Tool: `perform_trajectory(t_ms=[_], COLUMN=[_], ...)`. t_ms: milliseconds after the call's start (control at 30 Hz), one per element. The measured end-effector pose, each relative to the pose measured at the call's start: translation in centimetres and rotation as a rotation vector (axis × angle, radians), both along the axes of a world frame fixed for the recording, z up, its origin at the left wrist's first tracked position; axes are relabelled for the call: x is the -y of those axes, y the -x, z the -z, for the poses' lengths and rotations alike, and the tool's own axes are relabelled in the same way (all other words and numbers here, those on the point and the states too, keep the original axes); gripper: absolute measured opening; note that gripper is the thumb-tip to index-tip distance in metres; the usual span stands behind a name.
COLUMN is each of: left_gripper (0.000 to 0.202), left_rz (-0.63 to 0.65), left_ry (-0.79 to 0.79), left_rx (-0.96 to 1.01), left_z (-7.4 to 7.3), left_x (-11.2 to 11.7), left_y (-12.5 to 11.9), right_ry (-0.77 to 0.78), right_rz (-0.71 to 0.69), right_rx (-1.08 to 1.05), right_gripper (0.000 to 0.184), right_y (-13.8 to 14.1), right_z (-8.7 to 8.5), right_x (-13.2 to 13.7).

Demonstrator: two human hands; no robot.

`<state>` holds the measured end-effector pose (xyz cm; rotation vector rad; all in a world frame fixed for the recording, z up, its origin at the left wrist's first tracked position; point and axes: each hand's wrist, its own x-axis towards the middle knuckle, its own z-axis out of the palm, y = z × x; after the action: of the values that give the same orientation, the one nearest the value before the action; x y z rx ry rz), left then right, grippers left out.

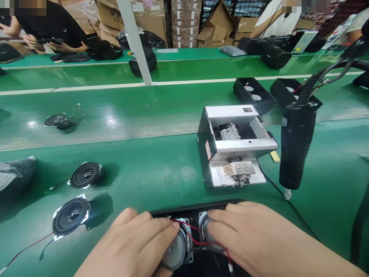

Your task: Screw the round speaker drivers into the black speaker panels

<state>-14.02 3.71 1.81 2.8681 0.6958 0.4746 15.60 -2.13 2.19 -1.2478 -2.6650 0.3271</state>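
At the bottom centre, a black speaker cabinet (pixel 201 266) lies in front of me, partly cut off by the frame. My left hand (pixel 135 240) grips a speaker driver (pixel 176 252) in it, round grey magnet facing up, fingers along its left side. Beside it, a second driver (pixel 204 227) is held by my right hand (pixel 250 234), whose fingers cover most of it. Red wires (pixel 201 243) run across both drivers and end in a small white plug (pixel 230 267) near my right hand. The undersides of both drivers are hidden.
Two loose speakers (pixel 71 216) lie at left, another (pixel 57 120) farther back. A metal feeder machine (pixel 242 144) stands ahead; an electric screwdriver (pixel 296 146) hangs to its right. Two black cabinets (pixel 253 94) sit behind. People work across the green bench (pixel 161 161).
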Motion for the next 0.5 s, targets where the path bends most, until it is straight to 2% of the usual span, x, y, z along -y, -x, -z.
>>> perform_trajectory(t_ms=[100, 333, 500], left_gripper=[0.032, 0.024, 0.029], left_rz=[-0.039, -0.012, -0.064], left_ry=[-0.027, -0.002, -0.028], left_rx=[-0.026, -0.121, -0.059], left_z=[0.5, 0.0, 1.7], left_x=[0.3, -0.3, 0.3], left_y=[-0.6, -1.1, -0.8], right_ry=[-0.038, -0.043, -0.025], right_rz=[0.014, 0.015, 0.000], right_rx=[-0.006, -0.048, -0.040], right_gripper=[0.017, 0.014, 0.013], right_y=[0.1, -0.4, -0.5], right_z=[0.5, 1.3, 1.1], right_x=[0.0, 0.0, -0.4])
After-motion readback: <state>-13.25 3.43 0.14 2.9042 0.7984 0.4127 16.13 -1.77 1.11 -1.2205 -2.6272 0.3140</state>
